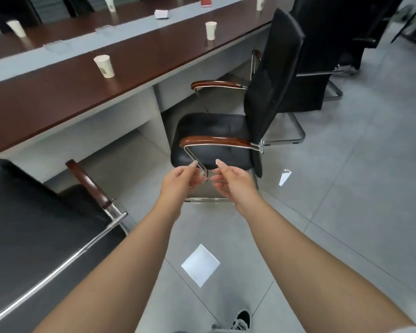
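Your left hand (pixel 180 180) and right hand (pixel 231 182), both loosely open with fingers half curled and gripping nothing discernible, are on either side of the chrome tube (pixel 198 163) below the near armrest (pixel 216 141). Whether the fingertips touch the tube cannot be told; the area is blurred. The black chair (pixel 214 128) stands on the floor (pixel 346 188), side-on to you, just beside the near edge of the worktop (pixel 58 97). A paper cup (pixel 104 66) stands near that edge. A second chair (pixel 34 224) is at lower left.
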Available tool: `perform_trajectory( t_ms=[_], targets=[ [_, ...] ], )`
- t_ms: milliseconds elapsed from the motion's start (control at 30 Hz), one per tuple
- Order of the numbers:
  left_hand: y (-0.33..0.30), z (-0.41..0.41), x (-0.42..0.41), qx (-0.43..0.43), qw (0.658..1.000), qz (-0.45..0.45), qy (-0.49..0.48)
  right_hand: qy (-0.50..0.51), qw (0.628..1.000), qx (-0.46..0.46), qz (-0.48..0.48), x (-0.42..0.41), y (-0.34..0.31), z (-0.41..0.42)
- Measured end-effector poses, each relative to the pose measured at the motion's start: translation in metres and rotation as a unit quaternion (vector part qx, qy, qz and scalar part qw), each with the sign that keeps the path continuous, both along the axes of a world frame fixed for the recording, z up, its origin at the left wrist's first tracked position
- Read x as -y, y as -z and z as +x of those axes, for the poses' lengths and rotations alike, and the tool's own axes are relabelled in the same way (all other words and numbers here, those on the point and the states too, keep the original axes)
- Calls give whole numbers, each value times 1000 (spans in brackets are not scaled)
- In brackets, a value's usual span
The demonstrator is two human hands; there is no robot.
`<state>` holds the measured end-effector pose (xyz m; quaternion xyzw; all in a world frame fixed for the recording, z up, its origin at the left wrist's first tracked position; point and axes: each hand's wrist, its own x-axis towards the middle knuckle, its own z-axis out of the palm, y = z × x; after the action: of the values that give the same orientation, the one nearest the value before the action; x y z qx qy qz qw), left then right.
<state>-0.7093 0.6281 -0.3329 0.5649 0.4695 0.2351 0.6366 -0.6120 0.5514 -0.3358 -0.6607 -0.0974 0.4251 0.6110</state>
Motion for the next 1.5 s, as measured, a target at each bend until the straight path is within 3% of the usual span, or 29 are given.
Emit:
perform_trajectory(
  t_ms=[300,633,800,1100,1267,1500],
  targets=[
    [29,82,-38,-53,997,-5,49,-15,998,-11,-60,-36,30,78],
    [92,166,-173,-69,988,-139,1,-8,989,-20,-145,-155,70,171],
    [121,191,-233,-95,973,-210,-31,-68,975,31,-212,-217,89,208],
    [169,204,-274,-113,946,-294,-79,-160,953,80,-244,-288,127,238],
    [183,221,-276,-121,927,-332,-129,-270,914,142,-268,-312,148,265],
    [199,261,-270,-126,902,-349,-218,-395,868,156,-255,-337,177,299]
  ],
)
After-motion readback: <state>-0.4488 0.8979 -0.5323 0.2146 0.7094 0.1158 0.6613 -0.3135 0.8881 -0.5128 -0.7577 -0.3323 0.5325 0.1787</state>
